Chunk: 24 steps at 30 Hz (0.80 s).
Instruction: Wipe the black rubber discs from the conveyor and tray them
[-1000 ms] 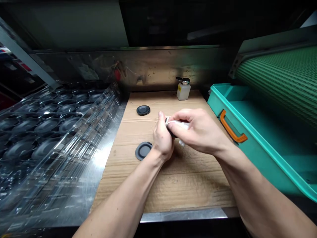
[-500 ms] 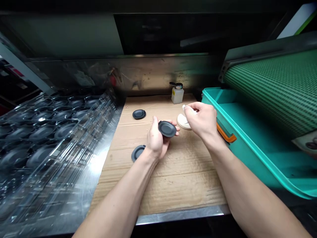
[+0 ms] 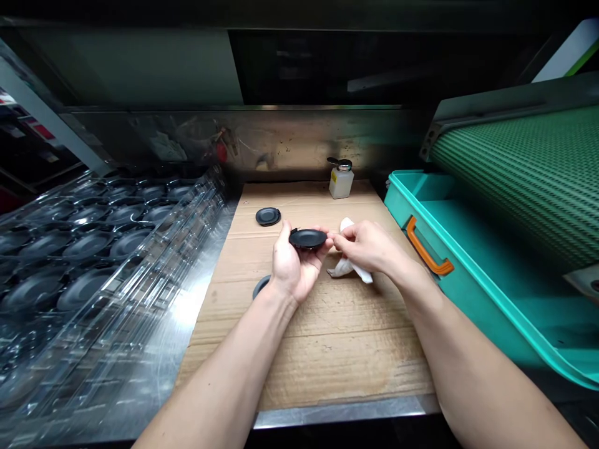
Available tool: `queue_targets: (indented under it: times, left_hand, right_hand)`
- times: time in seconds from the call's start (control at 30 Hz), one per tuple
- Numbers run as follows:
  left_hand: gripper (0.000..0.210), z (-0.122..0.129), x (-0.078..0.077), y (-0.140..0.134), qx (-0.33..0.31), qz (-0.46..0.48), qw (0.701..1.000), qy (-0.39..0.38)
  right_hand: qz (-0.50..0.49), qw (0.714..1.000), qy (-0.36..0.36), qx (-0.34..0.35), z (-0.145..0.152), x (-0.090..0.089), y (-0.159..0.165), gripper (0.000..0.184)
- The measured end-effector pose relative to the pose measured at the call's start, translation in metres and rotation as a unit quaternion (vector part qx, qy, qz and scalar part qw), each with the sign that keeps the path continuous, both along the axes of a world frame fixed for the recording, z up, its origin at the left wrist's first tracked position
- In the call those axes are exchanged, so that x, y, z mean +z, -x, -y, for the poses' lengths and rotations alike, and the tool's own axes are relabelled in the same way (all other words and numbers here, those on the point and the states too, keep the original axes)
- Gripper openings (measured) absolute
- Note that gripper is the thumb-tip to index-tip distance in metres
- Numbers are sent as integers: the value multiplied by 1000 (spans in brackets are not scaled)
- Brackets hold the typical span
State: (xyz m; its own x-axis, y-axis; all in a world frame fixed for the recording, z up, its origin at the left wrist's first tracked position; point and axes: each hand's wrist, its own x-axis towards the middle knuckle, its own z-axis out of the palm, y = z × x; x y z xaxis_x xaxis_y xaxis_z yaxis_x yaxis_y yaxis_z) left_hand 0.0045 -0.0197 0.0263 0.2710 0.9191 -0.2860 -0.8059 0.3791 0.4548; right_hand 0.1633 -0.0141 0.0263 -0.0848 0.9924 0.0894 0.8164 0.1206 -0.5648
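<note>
My left hand point(image 3: 296, 265) grips a round black plastic cap point(image 3: 307, 238) by its edge, tilted so its top face shows. Close against that cap's right side, my right hand point(image 3: 362, 243) pinches a white cloth point(image 3: 349, 268), whose loose ends hang below the fingers. Behind the right hand a pale round pad point(image 3: 347, 223) is mostly covered. A second black cap point(image 3: 268, 216) lies flat on the cardboard, further back to the left. Another black cap point(image 3: 261, 285) is partly hidden by my left wrist.
Cardboard point(image 3: 346, 349) covers the metal bench. A pump bottle point(image 3: 341, 181) stands at the back. On the left are clear trays point(image 3: 107, 255) filled with black caps. To the right sits a teal bin point(image 3: 468, 299) with an orange handle point(image 3: 428, 249), under a green mesh conveyor point(image 3: 528, 162).
My right hand has come from over the pale pad toward the cap, bringing the white cloth beside it. The left hand has tilted the cap flatter and shifted slightly left.
</note>
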Motion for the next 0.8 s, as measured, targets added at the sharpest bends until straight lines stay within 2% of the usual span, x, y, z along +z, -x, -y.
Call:
queue_targets:
  times: [0.27,0.6,0.8]
  left_hand:
    - [53,-1,1,0,2,3,1000,-17]
    - [49,0,2,-1,3,3,1000,-23]
    - [48,0,1,0,-16,7,999,-38]
  right_hand:
    - [10,998,-55,-23,2,3,2,47]
    - [18,995,-90,-45,0,2,1,49]
    - [-29,989,-130,-68,4,9,4,50]
